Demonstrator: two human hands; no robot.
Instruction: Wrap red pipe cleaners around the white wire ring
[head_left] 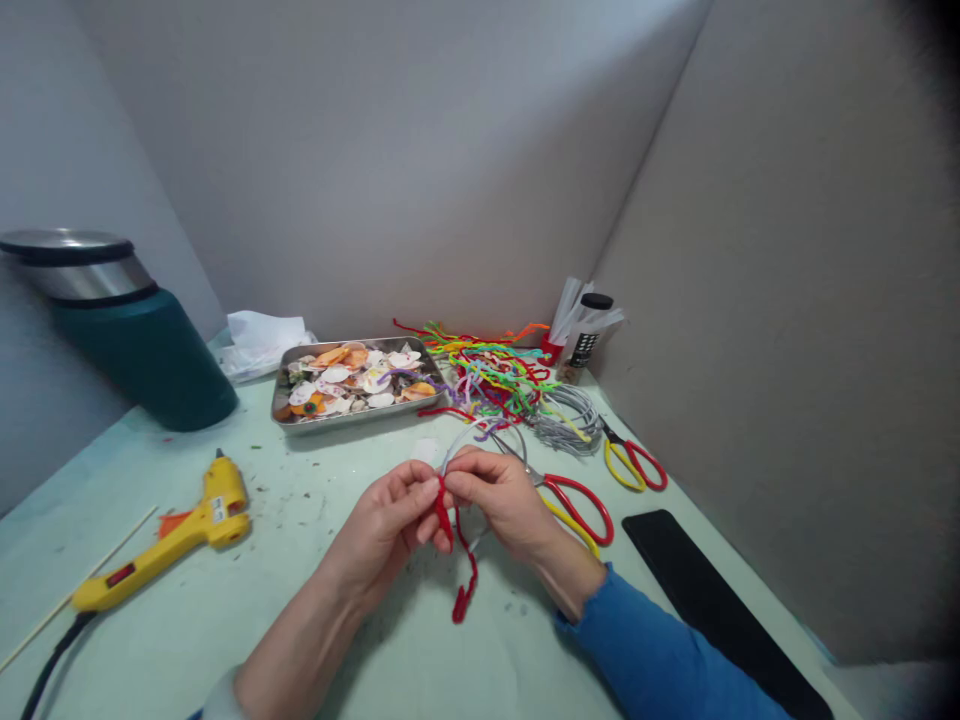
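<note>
A length of red yarn (472,575) hangs between my hands, its lower end looped above the table. My left hand (394,510) pinches the yarn against a thin grey ring (459,440), fingers pressed together. On the other side, my right hand (502,495) closes thumb and forefinger at the same spot, touching the yarn and ring. The fingertips hide where yarn and ring meet. Scissors with red and yellow handles (581,505) lie just behind my right hand.
A metal tray of shells (337,424) sits at the back beside tangled coloured yarn (495,370) and coiled grey wire (568,420). A yellow glue gun (176,535) and green bottle (150,350) are left. Right are smaller scissors (634,462) and a black strip (712,610).
</note>
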